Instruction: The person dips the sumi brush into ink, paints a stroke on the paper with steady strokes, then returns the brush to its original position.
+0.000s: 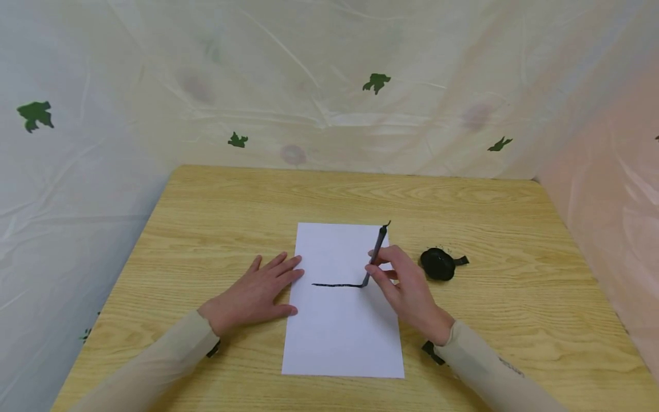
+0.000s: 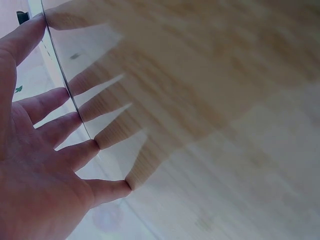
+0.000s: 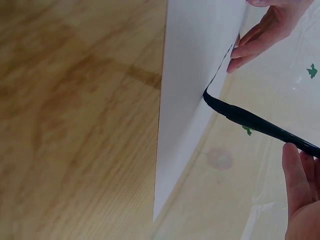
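Observation:
A white sheet of paper [image 1: 340, 337] lies on the wooden table, with one black horizontal stroke [image 1: 337, 285] across its middle. My right hand [image 1: 412, 289] pinches a dark paintbrush [image 1: 378, 246] between thumb and fingers, its handle tilted up. In the right wrist view the bent black bristles of the paintbrush [image 3: 240, 115] touch the paper [image 3: 185, 100] at the end of the stroke. My left hand [image 1: 257, 292] rests flat with fingers spread, fingertips on the paper's left edge. The left wrist view shows this left hand [image 2: 50, 150] from the palm side.
To the right of the paper sits a small round black dish [image 1: 437, 264] with a short tab, dark specks around its far rim. The wooden table [image 1: 231, 200] is bordered by pale hanging sheets [image 1: 309, 86] with green leaf-like shapes at the back and sides.

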`<control>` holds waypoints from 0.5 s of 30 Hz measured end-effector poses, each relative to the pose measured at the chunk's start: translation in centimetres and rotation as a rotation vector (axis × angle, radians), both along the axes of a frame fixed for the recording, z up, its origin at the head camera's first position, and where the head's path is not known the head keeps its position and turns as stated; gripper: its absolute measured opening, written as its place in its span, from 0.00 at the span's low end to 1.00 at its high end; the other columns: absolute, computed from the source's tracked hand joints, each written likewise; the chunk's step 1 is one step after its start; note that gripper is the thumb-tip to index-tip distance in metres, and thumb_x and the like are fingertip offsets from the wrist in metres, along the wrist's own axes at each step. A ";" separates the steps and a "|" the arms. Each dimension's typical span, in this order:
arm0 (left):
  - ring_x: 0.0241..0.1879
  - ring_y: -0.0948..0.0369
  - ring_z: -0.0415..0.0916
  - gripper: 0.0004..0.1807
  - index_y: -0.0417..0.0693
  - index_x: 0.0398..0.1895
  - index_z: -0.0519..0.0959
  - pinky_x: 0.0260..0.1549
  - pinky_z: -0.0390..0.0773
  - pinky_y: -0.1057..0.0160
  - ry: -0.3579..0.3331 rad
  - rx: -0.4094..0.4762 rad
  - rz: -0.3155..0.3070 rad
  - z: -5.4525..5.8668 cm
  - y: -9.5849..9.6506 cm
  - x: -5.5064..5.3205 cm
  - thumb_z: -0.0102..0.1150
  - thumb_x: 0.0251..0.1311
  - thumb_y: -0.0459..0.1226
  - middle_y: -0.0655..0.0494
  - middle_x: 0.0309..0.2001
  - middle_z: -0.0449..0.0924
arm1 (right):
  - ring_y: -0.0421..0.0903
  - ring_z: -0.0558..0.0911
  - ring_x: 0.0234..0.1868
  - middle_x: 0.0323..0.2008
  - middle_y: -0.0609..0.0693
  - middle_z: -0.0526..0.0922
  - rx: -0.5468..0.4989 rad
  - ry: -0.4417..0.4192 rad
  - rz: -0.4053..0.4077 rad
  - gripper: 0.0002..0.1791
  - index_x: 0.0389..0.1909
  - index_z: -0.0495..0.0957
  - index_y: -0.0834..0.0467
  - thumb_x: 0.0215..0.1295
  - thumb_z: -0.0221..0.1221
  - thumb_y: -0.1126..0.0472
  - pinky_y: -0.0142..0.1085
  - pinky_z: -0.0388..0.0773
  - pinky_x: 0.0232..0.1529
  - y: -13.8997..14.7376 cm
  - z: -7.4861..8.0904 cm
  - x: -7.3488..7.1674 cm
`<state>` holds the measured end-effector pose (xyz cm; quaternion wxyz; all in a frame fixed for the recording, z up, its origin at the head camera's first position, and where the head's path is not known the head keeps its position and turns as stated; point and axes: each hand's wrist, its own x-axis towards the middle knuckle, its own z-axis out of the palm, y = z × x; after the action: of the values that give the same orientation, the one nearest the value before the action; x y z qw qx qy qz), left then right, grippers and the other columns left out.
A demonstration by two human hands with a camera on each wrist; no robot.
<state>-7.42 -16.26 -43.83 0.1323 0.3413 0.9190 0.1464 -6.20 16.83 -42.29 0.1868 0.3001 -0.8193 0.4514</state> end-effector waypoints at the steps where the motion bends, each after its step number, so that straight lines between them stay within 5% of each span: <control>1: 0.81 0.46 0.46 0.43 0.47 0.78 0.66 0.69 0.47 0.25 -0.002 -0.001 0.001 0.0 0.0 0.0 0.65 0.66 0.57 0.51 0.82 0.54 | 0.46 0.84 0.42 0.43 0.52 0.81 -0.001 0.001 0.001 0.25 0.52 0.76 0.65 0.53 0.69 0.82 0.29 0.84 0.40 0.0 0.0 0.0; 15: 0.81 0.46 0.46 0.43 0.47 0.78 0.66 0.69 0.48 0.24 -0.003 0.001 -0.002 0.0 0.0 0.0 0.65 0.66 0.57 0.51 0.82 0.54 | 0.46 0.84 0.43 0.44 0.53 0.82 0.001 0.016 -0.016 0.24 0.51 0.76 0.64 0.54 0.69 0.82 0.29 0.84 0.40 0.4 0.0 0.1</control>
<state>-7.44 -16.29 -43.88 0.1338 0.3422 0.9183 0.1474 -6.13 17.18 -42.33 0.1970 0.2972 -0.8203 0.4472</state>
